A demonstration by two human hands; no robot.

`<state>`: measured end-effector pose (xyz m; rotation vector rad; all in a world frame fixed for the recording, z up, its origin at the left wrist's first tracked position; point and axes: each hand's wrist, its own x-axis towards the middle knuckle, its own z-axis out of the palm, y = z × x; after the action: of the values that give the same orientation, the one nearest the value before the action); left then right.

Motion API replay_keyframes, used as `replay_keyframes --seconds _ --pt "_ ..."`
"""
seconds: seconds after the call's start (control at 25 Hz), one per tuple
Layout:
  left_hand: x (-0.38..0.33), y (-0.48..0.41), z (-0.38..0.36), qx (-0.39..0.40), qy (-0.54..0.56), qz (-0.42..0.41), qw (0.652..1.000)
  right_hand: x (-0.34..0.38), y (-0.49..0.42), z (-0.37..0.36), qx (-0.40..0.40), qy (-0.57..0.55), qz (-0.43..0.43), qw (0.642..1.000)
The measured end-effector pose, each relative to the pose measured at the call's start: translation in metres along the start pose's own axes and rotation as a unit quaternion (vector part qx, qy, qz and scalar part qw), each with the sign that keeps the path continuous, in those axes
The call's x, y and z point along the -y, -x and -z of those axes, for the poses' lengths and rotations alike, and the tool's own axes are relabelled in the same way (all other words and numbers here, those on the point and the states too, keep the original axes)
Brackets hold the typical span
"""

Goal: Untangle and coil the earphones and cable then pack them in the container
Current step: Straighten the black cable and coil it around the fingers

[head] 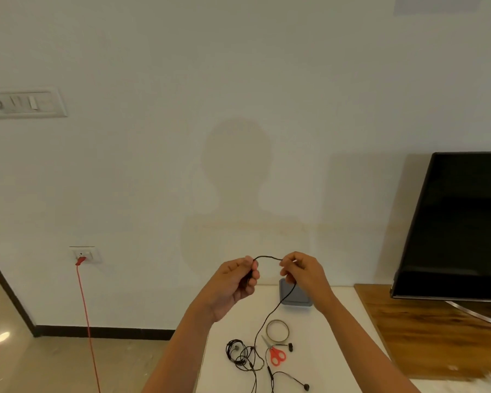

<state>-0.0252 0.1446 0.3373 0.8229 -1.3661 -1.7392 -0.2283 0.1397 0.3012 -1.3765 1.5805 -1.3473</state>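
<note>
a black cable (267,258) is pinched between the left hand (236,282) and right hand (304,275), raised above the tabletop (338,350); its remainder lies tangled below.

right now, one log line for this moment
stage: untangling | left hand: holds cable | right hand: holds cable | earphones: tangled on table | container: nothing packed

A smooth, matt white tabletop (338,336) carries red plastic-handled scissors with metal blades (275,354), a shiny metallic ring (277,330) and thin matt black earphone cable (267,321), beside glossy grained brown wood (408,330).
</note>
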Motion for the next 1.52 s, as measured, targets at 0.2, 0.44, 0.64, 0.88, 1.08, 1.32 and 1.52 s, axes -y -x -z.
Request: replay_keyframes --seconds 0.2,0.44,0.64,0.88,1.08,1.32,1.52 --pt "-0.009 -0.012 -0.017 -0.019 0.162 -0.091 0.982 -0.003 0.054 -0.029 0.133 -0.032 -0.024 0.99" --pt "-0.004 -0.01 0.007 -0.076 -0.122 -0.129 0.981 0.028 0.11 -0.023 0.156 -0.021 0.042 0.987" --pt "0.008 0.004 0.014 0.032 -0.146 -0.068 0.986 0.077 0.081 -0.004 0.039 0.004 0.171 0.985" --pt "0.014 0.008 0.002 0.132 -0.021 -0.036 0.99 0.073 0.022 -0.002 0.005 0.046 0.115 0.992" --pt "0.003 0.001 -0.006 0.101 0.133 -0.104 0.98 0.024 0.044 -0.024 0.078 0.001 0.01 0.997" --pt "0.006 -0.015 0.003 -0.037 -0.092 -0.134 0.986 0.031 0.087 -0.023 0.097 -0.026 0.056 0.993" --pt "0.02 -0.003 -0.001 0.065 -0.079 -0.081 0.991 0.083 0.048 0.002 0.027 -0.009 0.146 0.989"
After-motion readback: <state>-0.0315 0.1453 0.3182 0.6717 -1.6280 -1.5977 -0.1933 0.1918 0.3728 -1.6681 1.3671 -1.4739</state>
